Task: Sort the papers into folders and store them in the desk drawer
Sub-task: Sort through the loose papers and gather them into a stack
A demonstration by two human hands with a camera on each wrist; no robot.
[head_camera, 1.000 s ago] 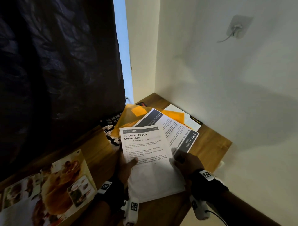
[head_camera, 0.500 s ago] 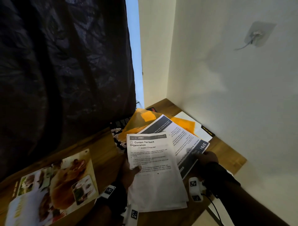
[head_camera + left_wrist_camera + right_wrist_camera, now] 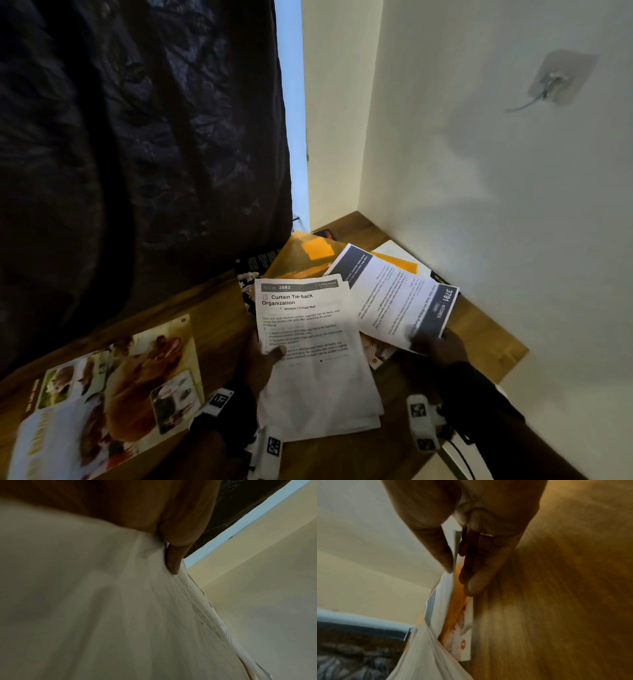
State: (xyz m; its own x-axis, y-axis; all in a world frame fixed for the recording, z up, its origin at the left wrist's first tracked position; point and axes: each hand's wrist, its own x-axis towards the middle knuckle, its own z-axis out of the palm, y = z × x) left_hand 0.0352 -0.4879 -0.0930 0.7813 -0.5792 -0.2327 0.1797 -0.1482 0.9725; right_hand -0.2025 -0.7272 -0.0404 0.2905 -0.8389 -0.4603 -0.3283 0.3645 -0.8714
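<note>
**Two hands, two lots of paper over a wooden worktop**

A dark curtain (image 3: 137, 154) fills the left of the head view, with a pale wall (image 3: 496, 205) on the right and a stick-on hook (image 3: 556, 80) high on it; below them runs the wooden worktop (image 3: 219, 318), its corner tucked into the wall; a glossy food magazine (image 3: 109, 394) lies flat at the near left. At the far corner sit orange folders (image 3: 308, 257), partly under the loose sheets, with a white sheet (image 3: 402, 251) and a dark printed booklet (image 3: 258, 262) beside them. The stack of papers (image 3: 318, 370), its top page headed "Curtain Tie-back Organization", is held above the worktop by the left hand (image 3: 260, 363); its thumb presses on the top page and the rest of the fingers lie beneath, so the stack is pinched. The single sheet (image 3: 400, 301) marked "3791" overlaps the folders; the right hand (image 3: 436, 346) pinches its near corner, thumb (image 3: 435, 540) on one face and fingers (image 3: 479, 563) on the other; a thin ring (image 3: 486, 534) shows on one finger.
</note>
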